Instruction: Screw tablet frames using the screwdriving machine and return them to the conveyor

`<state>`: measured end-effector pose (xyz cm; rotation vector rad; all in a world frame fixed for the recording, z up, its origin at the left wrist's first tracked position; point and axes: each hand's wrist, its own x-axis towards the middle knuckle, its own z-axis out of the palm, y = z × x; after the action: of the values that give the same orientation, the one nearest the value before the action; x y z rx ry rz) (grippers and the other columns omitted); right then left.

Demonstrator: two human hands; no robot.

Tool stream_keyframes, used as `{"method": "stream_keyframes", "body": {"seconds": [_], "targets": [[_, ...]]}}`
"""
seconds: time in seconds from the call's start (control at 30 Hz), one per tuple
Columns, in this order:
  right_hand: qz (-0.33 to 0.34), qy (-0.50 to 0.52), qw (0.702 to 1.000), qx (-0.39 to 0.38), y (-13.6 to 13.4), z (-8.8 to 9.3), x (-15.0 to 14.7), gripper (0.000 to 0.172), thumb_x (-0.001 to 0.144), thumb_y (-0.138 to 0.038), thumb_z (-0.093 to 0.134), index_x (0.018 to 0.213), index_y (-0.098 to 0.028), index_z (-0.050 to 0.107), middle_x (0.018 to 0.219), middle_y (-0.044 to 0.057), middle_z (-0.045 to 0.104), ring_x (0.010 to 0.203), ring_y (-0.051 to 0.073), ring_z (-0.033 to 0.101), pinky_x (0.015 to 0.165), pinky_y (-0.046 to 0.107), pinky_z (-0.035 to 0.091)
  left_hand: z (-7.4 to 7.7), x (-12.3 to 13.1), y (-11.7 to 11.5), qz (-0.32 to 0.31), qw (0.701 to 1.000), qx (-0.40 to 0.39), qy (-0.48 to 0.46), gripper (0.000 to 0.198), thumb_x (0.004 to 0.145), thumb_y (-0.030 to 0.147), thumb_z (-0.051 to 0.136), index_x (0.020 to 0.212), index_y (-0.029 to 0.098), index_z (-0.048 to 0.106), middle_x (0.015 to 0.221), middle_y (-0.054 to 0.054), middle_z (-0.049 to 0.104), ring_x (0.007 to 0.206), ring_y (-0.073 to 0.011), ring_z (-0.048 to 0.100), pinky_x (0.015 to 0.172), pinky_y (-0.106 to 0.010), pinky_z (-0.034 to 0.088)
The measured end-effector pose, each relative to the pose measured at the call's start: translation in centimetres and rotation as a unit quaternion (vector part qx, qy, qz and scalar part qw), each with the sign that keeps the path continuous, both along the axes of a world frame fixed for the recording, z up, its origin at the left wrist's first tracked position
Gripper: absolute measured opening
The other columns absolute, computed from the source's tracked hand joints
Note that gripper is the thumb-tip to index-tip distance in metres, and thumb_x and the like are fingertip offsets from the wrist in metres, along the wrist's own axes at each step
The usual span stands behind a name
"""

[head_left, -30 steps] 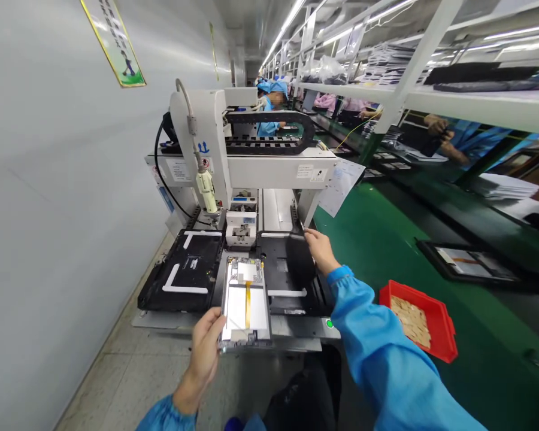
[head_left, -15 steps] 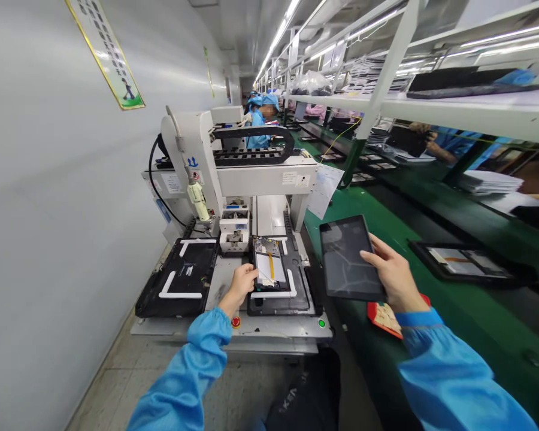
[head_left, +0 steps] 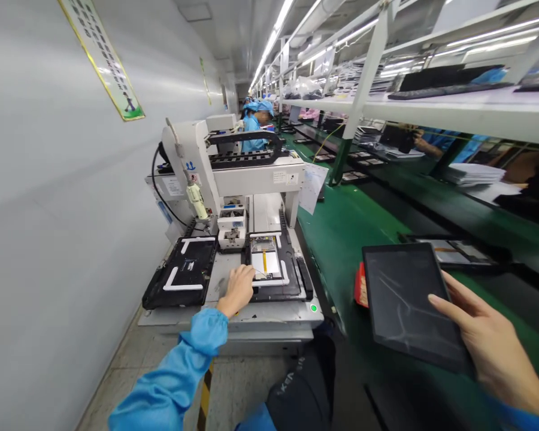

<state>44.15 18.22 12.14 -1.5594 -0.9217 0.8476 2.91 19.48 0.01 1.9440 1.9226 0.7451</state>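
Right hand (head_left: 491,341) is closed around the right edge of a dark glass tablet panel (head_left: 406,305), thumb lying on the glass, other fingers out of sight underneath. Panel held nearly flat, tilted, out over the green-topped desk (head_left: 341,239). Edge hold looks right: keeps the palm off the glass, and the face stays free of prints. Left hand (head_left: 238,291) is open, palm down, holding nothing, fingertips (head_left: 251,272) just by the lower-left corner of a black fixture (head_left: 291,287). Can't tell if they touch it. In that fixture lies an open tablet body (head_left: 265,260), white panel with a yellow strip, framed by white guide strips. A careful approach would bring the panel in level, square to those guides.

Room: the fixture sits on the steel desk (head_left: 269,317) of a white gantry machine (head_left: 256,176), with a pale yellow driver (head_left: 196,202) hanging to the upper left. A second black fixture (head_left: 182,263) sits left of the left hand. Desk's front edge is close under the left wrist. A red tray (head_left: 362,286) is partly hidden behind the panel's left edge, so swinging left risks a knock. Open green surface lies below and ahead of the panel. Another tablet in a black tray (head_left: 453,251) lies beyond it. Co-worker (head_left: 256,123) far down the line.
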Motion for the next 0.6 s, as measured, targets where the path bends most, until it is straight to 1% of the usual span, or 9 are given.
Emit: {"method": "stream_keyframes", "body": {"seconds": [0.07,0.13,0.17,0.23,0.3,0.4,0.5,0.57,0.6], "targets": [[-0.016,-0.017,1.000,-0.015,-3.0,0.7,1.3,0.060,0.061,-0.047,0.077,0.119,-0.046,0.068,0.132,0.000,0.064,0.120,0.034,0.061,0.087,0.046,0.060,-0.8,2.7,-2.3,-0.050,0.998,0.022,0.019,0.038,0.085,0.004,0.038,0.109,0.017,0.065,0.124,-0.015,0.062,0.123,-0.0280,0.048,0.107,-0.047,0.034],[-0.026,-0.059,0.997,-0.031,-6.0,0.8,2.8,0.057,0.062,-0.050,0.075,0.118,-0.048,0.068,0.131,0.004,0.065,0.117,0.034,0.062,0.087,0.046,0.058,-2.3,6.4,-4.1,-0.156,0.987,0.036,0.025,0.043,0.083,0.004,0.039,0.117,0.016,0.063,0.125,-0.014,0.062,0.121,-0.0264,0.051,0.107,-0.043,0.037],[-0.033,-0.088,0.995,-0.040,-7.5,0.5,3.6,0.056,0.063,-0.052,0.074,0.118,-0.049,0.068,0.127,0.006,0.067,0.114,0.034,0.064,0.086,0.047,0.058,-3.2,8.5,-4.7,-0.218,0.975,0.031,0.025,0.046,0.082,0.003,0.040,0.119,0.016,0.063,0.126,-0.014,0.063,0.120,-0.0257,0.053,0.107,-0.040,0.038],[-0.038,-0.150,0.987,-0.042,-10.5,-0.5,5.4,0.056,0.065,-0.054,0.073,0.121,-0.049,0.066,0.118,0.009,0.070,0.109,0.035,0.066,0.085,0.050,0.058,-4.7,12.2,-5.1,-0.274,0.961,-0.007,0.034,0.051,0.077,0.001,0.043,0.123,0.016,0.062,0.134,-0.014,0.060,0.124,-0.0259,0.052,0.109,-0.038,0.038],[-0.019,-0.212,0.977,-0.014,-13.6,-2.1,7.1,0.057,0.069,-0.052,0.071,0.126,-0.044,0.065,0.118,0.008,0.070,0.109,0.035,0.066,0.091,0.054,0.057,-5.7,14.8,-4.8,-0.262,0.963,-0.049,0.051,0.055,0.076,0.000,0.044,0.127,0.013,0.059,0.138,-0.017,0.057,0.128,-0.0284,0.050,0.109,-0.040,0.038],[0.014,-0.302,0.953,0.018,-18.6,-4.5,8.2,0.052,0.078,-0.040,0.061,0.130,-0.034,0.063,0.136,0.004,0.060,0.125,0.032,0.057,0.105,0.055,0.048,-6.3,16.1,-3.9,-0.259,0.961,-0.073,0.065,0.047,0.079,0.001,0.039,0.121,0.004,0.059,0.125,-0.029,0.060,0.121,-0.0370,0.054,0.103,-0.053,0.038],[-0.009,-0.378,0.925,-0.038,-22.5,-6.0,6.9,0.059,0.080,-0.019,0.049,0.138,-0.026,0.056,0.145,0.007,0.051,0.134,0.028,0.049,0.114,0.051,0.040,-6.6,16.9,-3.5,-0.232,0.967,-0.076,0.074,0.038,0.083,0.009,0.039,0.113,0.006,0.062,0.116,-0.027,0.063,0.117,-0.0412,0.054,0.100,-0.061,0.038],[-0.028,-0.390,0.916,-0.090,-23.5,-6.6,5.0,0.067,0.079,-0.010,0.042,0.145,-0.023,0.048,0.149,0.010,0.046,0.132,0.027,0.051,0.110,0.047,0.044,-6.6,18.8,-5.1,-0.242,0.968,-0.063,-0.031,0.035,0.085,0.022,0.049,0.116,0.012,0.062,0.122,-0.022,0.062,0.122,-0.0401,0.052,0.105,-0.059,0.036],[-0.032,-0.391,0.913,-0.110,-23.6,-6.9,4.0,0.071,0.079,-0.008,0.042,0.148,-0.023,0.043,0.151,0.011,0.043,0.131,0.027,0.051,0.108,0.046,0.046,-6.4,20.2,-6.7,-0.259,0.954,-0.088,-0.122,0.035,0.085,0.030,0.054,0.116,0.015,0.062,0.121,-0.019,0.063,0.121,-0.0380,0.054,0.107,-0.055,0.038]]}}
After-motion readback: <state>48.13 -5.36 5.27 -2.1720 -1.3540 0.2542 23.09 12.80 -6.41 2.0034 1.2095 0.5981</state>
